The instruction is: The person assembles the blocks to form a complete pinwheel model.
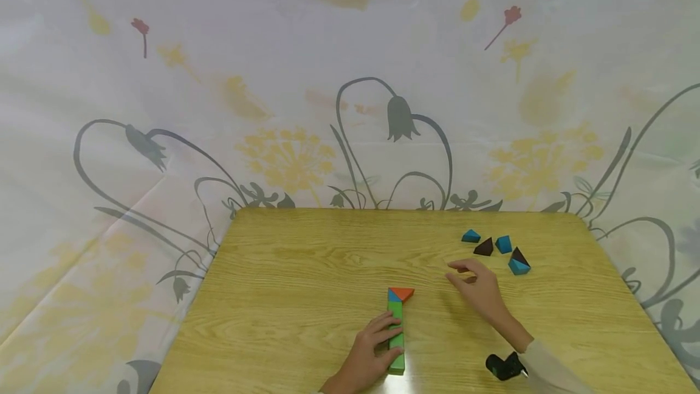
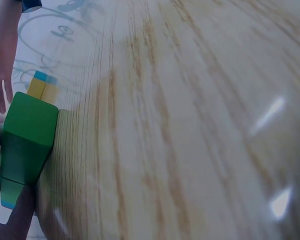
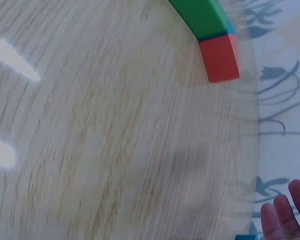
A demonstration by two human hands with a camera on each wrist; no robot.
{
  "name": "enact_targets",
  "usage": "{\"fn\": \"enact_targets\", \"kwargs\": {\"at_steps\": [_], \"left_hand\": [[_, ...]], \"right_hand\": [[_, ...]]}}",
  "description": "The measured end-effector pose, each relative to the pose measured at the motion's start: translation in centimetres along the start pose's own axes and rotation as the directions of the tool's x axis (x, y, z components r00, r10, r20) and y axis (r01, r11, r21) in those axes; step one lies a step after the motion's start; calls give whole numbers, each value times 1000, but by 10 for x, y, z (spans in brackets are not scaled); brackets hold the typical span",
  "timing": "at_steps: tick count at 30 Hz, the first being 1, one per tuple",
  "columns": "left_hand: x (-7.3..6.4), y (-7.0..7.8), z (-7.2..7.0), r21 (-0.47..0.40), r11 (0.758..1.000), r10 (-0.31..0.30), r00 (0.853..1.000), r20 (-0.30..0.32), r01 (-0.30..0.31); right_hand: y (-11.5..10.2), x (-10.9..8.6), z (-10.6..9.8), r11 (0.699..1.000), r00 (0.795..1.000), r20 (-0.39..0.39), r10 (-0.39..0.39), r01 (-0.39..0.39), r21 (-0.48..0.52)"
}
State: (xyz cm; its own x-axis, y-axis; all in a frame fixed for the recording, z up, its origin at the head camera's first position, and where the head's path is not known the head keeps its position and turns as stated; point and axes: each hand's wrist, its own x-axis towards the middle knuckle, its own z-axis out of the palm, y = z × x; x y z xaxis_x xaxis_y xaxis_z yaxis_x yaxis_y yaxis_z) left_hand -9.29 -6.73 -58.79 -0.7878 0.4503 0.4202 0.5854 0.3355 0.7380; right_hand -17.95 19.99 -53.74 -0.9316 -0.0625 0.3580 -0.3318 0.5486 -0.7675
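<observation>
A row of green blocks [image 1: 396, 345] lies end to end on the table, running away from the person. My left hand [image 1: 366, 351] grips it, fingers draped over the top and thumb against the left side. At its far end sit a small blue triangular block [image 1: 391, 297] and an orange-red triangular block [image 1: 402, 292], which points right. My right hand [image 1: 481, 290] hovers over the table right of the row, holding nothing, thumb and fingertips apart. Just beyond it are loose blocks: a blue one [image 1: 471, 236], a brown one [image 1: 484, 247] and another blue one [image 1: 504, 244].
Right of those lies a brown-and-blue piece [image 1: 519, 262]. The wood-grain table [image 1: 306, 260] ends at the back against a flower-printed sheet [image 1: 284, 78]. A black device [image 1: 504, 366] shows by the right sleeve [image 1: 549, 369].
</observation>
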Motion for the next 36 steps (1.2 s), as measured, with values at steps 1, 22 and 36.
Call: {"fn": "enact_targets", "kwargs": {"at_steps": [1, 22, 36], "left_hand": [[0, 0, 0, -1, 1000, -1, 1000, 0, 1], [0, 1, -1, -19, 1000, -16, 1000, 6, 16], [-1, 2, -1, -38, 999, -28, 1000, 12, 28]], "right_hand": [[1, 0, -3, 1000, 1000, -5, 0, 0, -5], [32, 4, -50, 988, 963, -243, 116, -137, -74], [60, 1, -65, 971, 902, -390, 185, -229, -68]]}}
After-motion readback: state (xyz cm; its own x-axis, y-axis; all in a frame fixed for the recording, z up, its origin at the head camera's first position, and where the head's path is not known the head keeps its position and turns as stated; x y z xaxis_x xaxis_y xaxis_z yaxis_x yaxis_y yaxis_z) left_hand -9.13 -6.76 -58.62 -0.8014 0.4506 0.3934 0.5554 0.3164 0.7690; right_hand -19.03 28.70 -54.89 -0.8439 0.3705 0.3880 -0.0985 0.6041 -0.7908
